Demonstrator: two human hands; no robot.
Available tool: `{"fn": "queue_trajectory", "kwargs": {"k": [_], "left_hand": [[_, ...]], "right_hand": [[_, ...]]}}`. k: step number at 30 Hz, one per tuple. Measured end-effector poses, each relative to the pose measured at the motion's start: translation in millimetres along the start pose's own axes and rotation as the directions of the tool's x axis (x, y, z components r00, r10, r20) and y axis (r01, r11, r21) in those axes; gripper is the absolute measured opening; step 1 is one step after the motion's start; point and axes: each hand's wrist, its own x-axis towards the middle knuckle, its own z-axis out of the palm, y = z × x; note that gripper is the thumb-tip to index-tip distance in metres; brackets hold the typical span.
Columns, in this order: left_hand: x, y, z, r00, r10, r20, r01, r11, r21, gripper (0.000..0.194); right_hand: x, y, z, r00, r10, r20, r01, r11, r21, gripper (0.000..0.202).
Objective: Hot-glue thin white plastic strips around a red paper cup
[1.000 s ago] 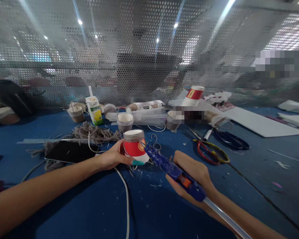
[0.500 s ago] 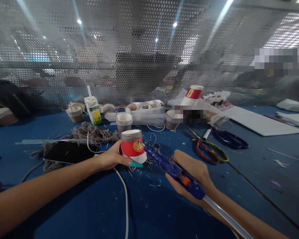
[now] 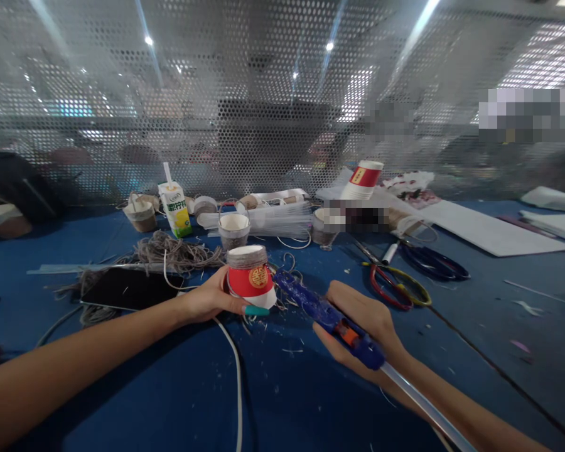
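Note:
My left hand (image 3: 219, 295) is wrapped round a red and white paper cup (image 3: 249, 281) with a gold emblem. Grey-brown yarn (image 3: 247, 256) is wound about the cup's upper part, below the rim. In my right hand (image 3: 365, 320) is a blue glue gun (image 3: 317, 309), with a clear glue stick (image 3: 424, 402) poking out of its rear end. The gun's nozzle points at the cup's right side, close to the lower edge of the yarn; whether it touches I cannot tell. A white cord (image 3: 238, 376) runs below the cup.
Behind the cup stand a yarn-wrapped cup with a handle (image 3: 234, 231) and a drink carton (image 3: 175, 210). Tangled yarn (image 3: 179, 251) and a dark phone-like slab (image 3: 132, 289) lie left. Scissors (image 3: 395, 285) and white board (image 3: 494, 229) lie right. A perforated metal screen (image 3: 263, 94) closes off the back.
The glue gun's nozzle has shifted slightly right, away from the emblem toward the cup's right edge. The cup appears turned a little in my left hand.

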Motion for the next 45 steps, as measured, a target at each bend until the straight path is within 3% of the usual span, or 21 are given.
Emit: {"fn": "queue_trajectory", "kwargs": {"k": [7,11,16,23,26,30,32,34,37,39,41,45], "left_hand": [[2,-1,0.4,0.999,0.019,-0.041,-0.019,1.0,-0.011,0.057],[5,-3,0.2,0.993,0.048,-0.104,-0.045,0.999,0.024,0.056],[7,-4,3.9,0.983,0.076,-0.167,-0.061,0.994,0.093,0.052],[5,-4,5.5,0.979,0.078,-0.187,-0.06,0.993,0.105,0.054],[5,-6,3.5,0.977,0.072,-0.199,-0.053,0.994,0.099,0.058],[4,-5,4.7,0.985,0.071,-0.158,-0.048,0.988,0.145,0.056],[3,-4,6.0,0.988,0.068,-0.141,-0.044,0.986,0.163,0.054],[3,-3,6.8,0.985,0.072,-0.157,-0.046,0.985,0.164,0.053],[4,-2,7.7,0.977,0.085,-0.198,-0.052,0.985,0.163,0.055],[5,-2,8.9,0.97,0.093,-0.225,-0.054,0.983,0.174,0.058],[7,-3,10.8,0.962,0.099,-0.253,-0.052,0.981,0.185,0.061],[9,-8,13.0,0.926,0.158,-0.343,-0.083,0.971,0.224,0.068]], "right_hand": [[0,8,2,0.999,0.029,-0.025,-0.031,0.997,-0.064,0.019],[0,22,0,0.99,0.095,0.106,-0.071,0.975,-0.211,0.015],[-1,36,2,0.911,0.308,0.273,-0.2,0.911,-0.36,0.019],[-2,45,18,0.795,0.5,0.343,-0.475,0.865,-0.161,0.043],[0,44,15,0.75,0.539,0.384,-0.545,0.832,-0.104,0.046],[5,37,3,0.727,0.502,0.469,-0.537,0.841,-0.068,0.054],[8,34,-4,0.739,0.47,0.482,-0.502,0.862,-0.07,0.064],[9,32,-10,0.798,0.395,0.455,-0.424,0.905,-0.042,0.065],[12,27,-15,0.925,0.258,0.277,-0.281,0.959,0.046,0.048],[12,19,-15,0.975,0.182,0.125,-0.194,0.977,0.093,0.037],[12,7,-13,0.993,0.095,0.067,-0.104,0.985,0.136,0.032],[9,-22,-6,0.974,-0.063,0.218,0.015,0.977,0.215,0.038]]}}
